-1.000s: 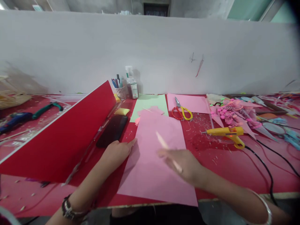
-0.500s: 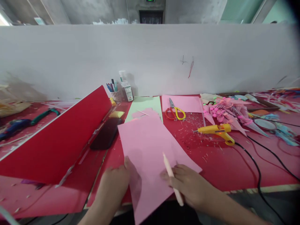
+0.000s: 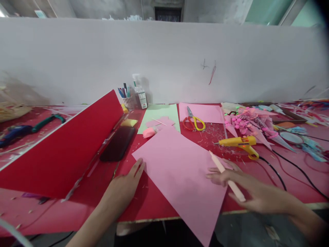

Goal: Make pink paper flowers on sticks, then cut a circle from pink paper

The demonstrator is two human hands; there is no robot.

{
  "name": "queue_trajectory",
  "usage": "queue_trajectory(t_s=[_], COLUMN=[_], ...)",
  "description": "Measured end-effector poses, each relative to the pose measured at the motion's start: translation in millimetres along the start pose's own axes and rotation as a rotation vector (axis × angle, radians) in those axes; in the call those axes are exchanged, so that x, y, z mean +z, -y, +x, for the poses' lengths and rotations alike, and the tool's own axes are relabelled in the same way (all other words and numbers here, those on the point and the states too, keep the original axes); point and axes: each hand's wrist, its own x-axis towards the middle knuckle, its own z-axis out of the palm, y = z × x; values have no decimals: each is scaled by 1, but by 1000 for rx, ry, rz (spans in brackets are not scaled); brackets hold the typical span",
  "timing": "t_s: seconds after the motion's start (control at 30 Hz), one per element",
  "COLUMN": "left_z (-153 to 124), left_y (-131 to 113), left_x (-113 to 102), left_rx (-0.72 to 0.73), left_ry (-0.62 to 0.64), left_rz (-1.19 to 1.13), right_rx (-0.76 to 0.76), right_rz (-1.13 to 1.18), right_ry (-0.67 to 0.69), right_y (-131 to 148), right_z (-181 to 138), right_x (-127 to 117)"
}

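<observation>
A large pink paper sheet (image 3: 180, 171) lies skewed on the red table, one corner hanging over the front edge. My left hand (image 3: 125, 187) rests flat, fingers stretched out, at the sheet's left edge. My right hand (image 3: 246, 190) is at the sheet's right corner, fingers loosely extended, with a pale pink stick (image 3: 227, 176) lying across them, held between the fingers.
A tilted red board (image 3: 64, 151) stands at left beside a black phone (image 3: 118, 143). Farther back lie scissors (image 3: 194, 121), green paper (image 3: 158, 115), a pen cup (image 3: 126, 97). A yellow glue gun (image 3: 240, 143) with black cable and pink paper cones (image 3: 252, 125) lie at right.
The pink sheet has been turned and slid to the right. My right hand moved right with the stick; my left hand flattened beside the sheet's left edge.
</observation>
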Motion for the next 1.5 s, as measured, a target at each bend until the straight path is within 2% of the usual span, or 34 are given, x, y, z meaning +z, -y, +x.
queue_trajectory(t_s=[0.17, 0.23, 0.33, 0.47, 0.63, 0.77, 1.0, 1.23, 1.3, 1.43, 1.5], left_z=[-7, -11, -15, -16, -11, -9, -9, -8, -7, -8, -9], left_y=[-19, -31, -41, -32, -13, -12, -15, -14, -14, -15, -15], left_x=[-11, -15, -18, -14, 1, 10, 9, 11, 11, 12, 13], left_rx=[-51, -39, -13, -5, 12, -1, -9, -5, -5, -14, -16], left_ry=[87, 119, 117, 77, -55, -135, -162, -169, -168, -178, -187], left_rz=[46, 45, 19, -43, -161, -286, -301, -306, -310, -311, -329], right_rx=[53, -6, -155, -81, 1, 31, 58, 45, 31, 12, 16], right_rz=[179, 181, 252, 457, 709, 781, 677, 667, 691, 734, 732], right_ry=[-370, -436, -389, -217, 11, 168, 190, 211, 140, -119, -160], right_y=[12, 19, 31, 35, 22, 13, 7, 10, 12, 14, 13], right_z=[24, 40, 68, 102, 131, 144, 156, 158, 160, 162, 161], right_x=[-10, -9, -1, 17, 35, 40, 36, 36, 39, 44, 43])
